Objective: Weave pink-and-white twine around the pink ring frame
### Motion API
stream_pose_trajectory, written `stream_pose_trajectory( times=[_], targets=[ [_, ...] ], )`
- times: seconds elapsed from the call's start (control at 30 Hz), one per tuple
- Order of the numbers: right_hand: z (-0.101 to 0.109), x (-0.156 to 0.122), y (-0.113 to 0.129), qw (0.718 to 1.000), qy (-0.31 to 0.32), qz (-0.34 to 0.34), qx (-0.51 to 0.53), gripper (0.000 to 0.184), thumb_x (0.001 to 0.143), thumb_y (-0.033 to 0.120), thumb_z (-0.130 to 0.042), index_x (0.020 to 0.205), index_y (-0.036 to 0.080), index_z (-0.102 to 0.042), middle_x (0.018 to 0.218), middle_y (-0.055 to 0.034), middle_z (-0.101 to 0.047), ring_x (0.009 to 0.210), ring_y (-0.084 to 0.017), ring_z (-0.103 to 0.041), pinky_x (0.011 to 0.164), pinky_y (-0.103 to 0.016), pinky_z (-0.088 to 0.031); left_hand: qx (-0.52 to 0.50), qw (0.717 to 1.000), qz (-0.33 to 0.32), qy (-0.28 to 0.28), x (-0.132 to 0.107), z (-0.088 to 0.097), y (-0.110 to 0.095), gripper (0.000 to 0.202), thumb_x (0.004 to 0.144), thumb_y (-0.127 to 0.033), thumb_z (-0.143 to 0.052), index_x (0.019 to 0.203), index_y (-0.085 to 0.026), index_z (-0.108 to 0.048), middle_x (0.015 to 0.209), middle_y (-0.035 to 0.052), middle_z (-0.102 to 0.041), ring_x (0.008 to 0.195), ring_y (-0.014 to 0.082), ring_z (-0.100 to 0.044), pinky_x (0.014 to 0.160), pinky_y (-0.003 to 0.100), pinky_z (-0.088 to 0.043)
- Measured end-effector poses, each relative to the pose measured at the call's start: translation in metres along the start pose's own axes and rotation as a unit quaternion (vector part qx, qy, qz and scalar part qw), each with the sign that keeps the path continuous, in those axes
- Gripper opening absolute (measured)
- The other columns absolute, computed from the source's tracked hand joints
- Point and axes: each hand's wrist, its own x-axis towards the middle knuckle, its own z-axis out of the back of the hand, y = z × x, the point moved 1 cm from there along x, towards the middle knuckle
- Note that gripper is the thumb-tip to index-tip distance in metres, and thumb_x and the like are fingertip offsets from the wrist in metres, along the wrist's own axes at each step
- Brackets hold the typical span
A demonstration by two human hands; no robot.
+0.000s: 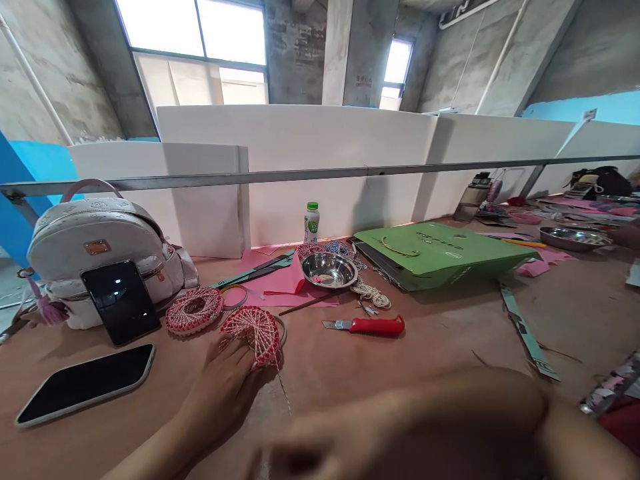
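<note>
My left hand [215, 393] has its fingers [233, 357] closed on the string ring [257, 331] at the tabletop [425, 347], the blurred right hand [400, 427] I cannot tell, and I judge the loose thread [283, 390] may catch on the knife [365, 325] if pulled.

Red-and-white radial string weave [254, 332]

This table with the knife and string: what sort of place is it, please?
It looks like a handicraft workshop: a red-handled utility knife, a round string-wound frame and pink paper lie on a work table, inside a bare concrete building.
</note>
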Motion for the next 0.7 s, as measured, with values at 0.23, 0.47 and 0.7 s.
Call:
stream_pose_trajectory(
  times=[0.23,0.47,0.7],
  targets=[
    [0.011,0.047,-0.086,0.955,-0.177,-0.076,0.227,0.019,0.095,0.031,-0.062,0.103,0.021,-0.048,0.08,0.0038,-0.055,0.064,-0.01,-0.048,0.059,-0.022,-0.04,0.006,1.0,0.02,-0.004,0.003,0.003,-0.003,0.022,0.105,-0.028,-0.044,0.095,-0.021,-0.062,0.089,0.0016,-0.068,0.088,0.0212,-0.061,0.098,0.041,-0.034],
    [-0.021,0.035,-0.071,0.884,-0.068,-0.173,0.429,0.008,0.094,0.029,-0.06,0.094,0.02,-0.061,0.079,0.0005,-0.064,0.068,-0.012,-0.06,0.066,-0.024,-0.051,0.051,0.995,-0.033,-0.082,0.001,0.002,-0.006,0.023,0.103,-0.023,-0.039,0.111,-0.016,-0.06,0.115,0.0131,-0.069,0.109,0.027,-0.061,0.107,0.044,-0.032],
    [-0.028,0.016,-0.045,0.992,-0.079,0.039,-0.095,0.005,0.085,0.03,-0.066,0.083,0.026,-0.067,0.079,0.001,-0.074,0.07,-0.019,-0.066,0.058,-0.031,-0.045,0.088,0.995,-0.027,-0.048,0.001,-0.009,0.0,0.024,0.097,-0.011,-0.04,0.095,-0.02,-0.063,0.091,0.0057,-0.07,0.092,0.0238,-0.062,0.107,0.047,-0.031]
  ],
)
